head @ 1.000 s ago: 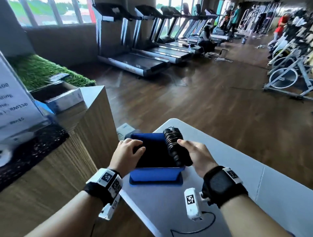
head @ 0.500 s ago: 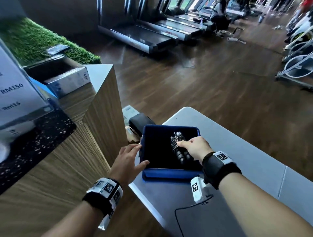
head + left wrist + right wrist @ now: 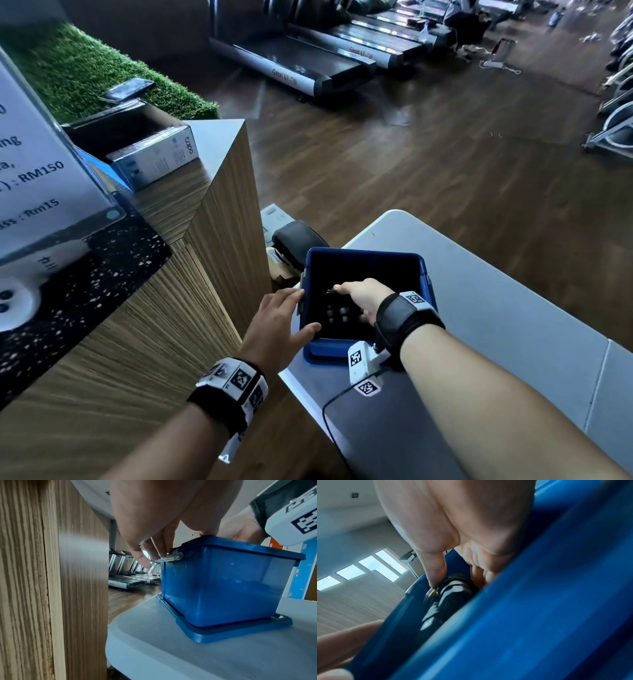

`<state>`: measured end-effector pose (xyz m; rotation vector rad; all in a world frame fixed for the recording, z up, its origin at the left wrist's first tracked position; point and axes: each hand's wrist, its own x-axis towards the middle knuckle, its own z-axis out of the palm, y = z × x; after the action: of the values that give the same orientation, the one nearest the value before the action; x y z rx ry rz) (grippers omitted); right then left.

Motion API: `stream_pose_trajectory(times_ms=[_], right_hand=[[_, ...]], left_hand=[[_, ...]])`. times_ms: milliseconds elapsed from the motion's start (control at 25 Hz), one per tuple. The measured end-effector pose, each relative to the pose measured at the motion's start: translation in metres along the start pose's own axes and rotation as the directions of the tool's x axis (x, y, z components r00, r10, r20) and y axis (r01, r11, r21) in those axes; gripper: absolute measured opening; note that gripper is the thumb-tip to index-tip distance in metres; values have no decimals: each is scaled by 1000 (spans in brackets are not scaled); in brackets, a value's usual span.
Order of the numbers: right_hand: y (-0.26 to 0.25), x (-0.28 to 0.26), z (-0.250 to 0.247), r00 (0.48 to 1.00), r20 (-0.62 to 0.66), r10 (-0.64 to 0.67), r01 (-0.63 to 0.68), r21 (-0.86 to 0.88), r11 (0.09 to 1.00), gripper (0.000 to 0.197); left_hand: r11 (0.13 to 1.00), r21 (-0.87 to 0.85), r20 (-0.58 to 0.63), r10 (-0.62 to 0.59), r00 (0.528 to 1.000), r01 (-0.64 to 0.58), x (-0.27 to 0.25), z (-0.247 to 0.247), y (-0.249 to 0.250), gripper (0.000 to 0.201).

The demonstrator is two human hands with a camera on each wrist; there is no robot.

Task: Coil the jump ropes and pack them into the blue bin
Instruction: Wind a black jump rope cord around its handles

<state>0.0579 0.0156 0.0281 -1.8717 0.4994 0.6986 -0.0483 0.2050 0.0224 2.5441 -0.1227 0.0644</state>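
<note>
Head view, lower centre: my left hand (image 3: 274, 329) braces the blue bin (image 3: 423, 270), fingers relaxed on its rim; right hand (image 3: 364, 298) pinches the coiled jump rope (image 3: 452, 588) inside. Springy, light; I'd grip across the loops.

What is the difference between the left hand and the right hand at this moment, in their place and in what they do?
The left hand stays outside the blue bin, with its fingers on the rim and the side clip; the right hand reaches down inside the bin. The left hand only steadies the bin and holds no rope; the right hand's fingers are curled round the coiled jump rope. Both hands touch the same bin, and both wrists wear a strapped camera.
</note>
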Motion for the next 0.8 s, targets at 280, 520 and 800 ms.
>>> stream_pose_trajectory(times_ms=[280,520,800], right_hand=[[-6,-3,3,997,-53,-53,38,-249,968,45],[-7,-8,-1,995,-48,-91,72,-299,952,47],[-9,-14,-9,981,-65,-184,147,-373,916,45]], left_hand=[[1000,-18,-1,-3,1000,3,1,3,0,76],[999,-34,-8,-8,1000,7,-1,4,-2,75],[999,-43,-5,-15,1000,15,2,5,-3,73]])
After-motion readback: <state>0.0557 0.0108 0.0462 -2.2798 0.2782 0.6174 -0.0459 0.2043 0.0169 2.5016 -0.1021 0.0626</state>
